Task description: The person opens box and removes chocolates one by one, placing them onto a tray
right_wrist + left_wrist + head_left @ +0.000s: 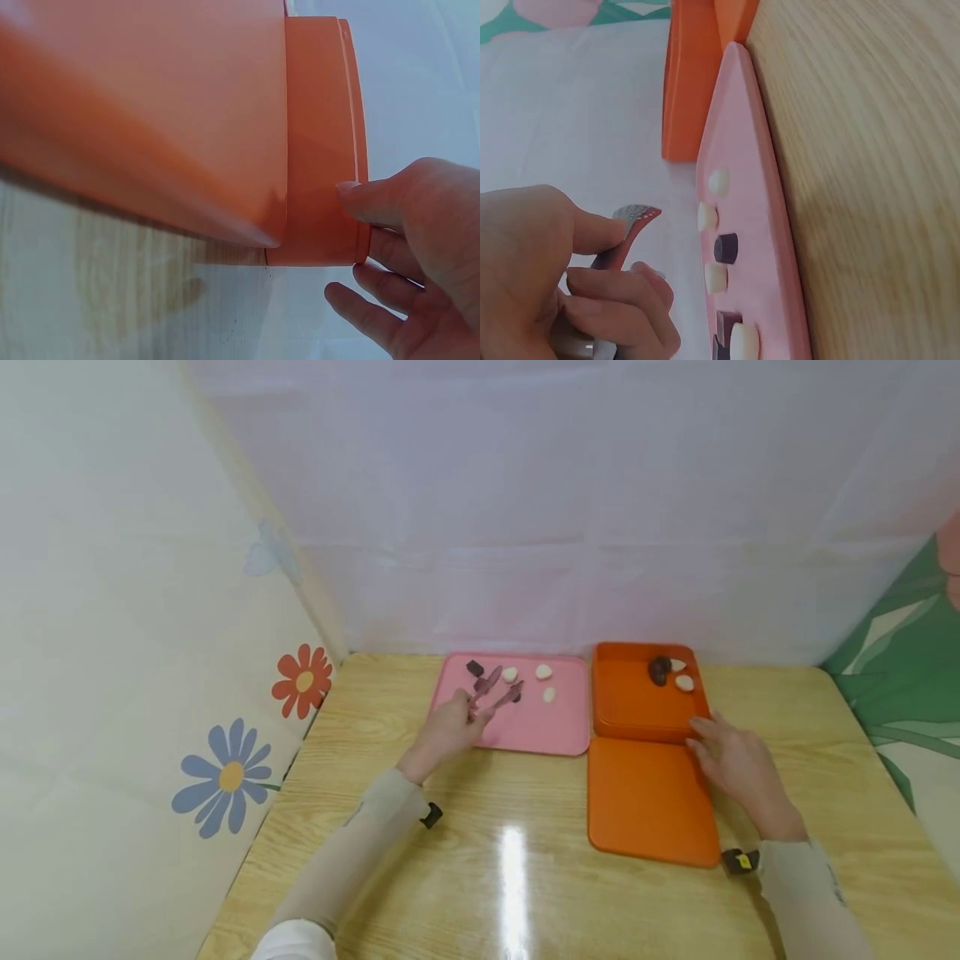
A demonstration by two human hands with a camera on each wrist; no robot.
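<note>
My left hand grips a pair of small metal tongs above the pink tray, their two arms spread apart. Dark chocolate-like pieces and white pieces lie scattered on that tray. At the near right corner of the orange box, my right hand holds the wall, the thumb on its outside and fingers at the rim. Inside the box, dark pieces and white pieces sit toward the far right.
A flat orange lid lies directly in front of the box on the wooden table. The tray stands close to the box's left side. A pale cloth wall rises behind them, with a flower-printed sheet at left.
</note>
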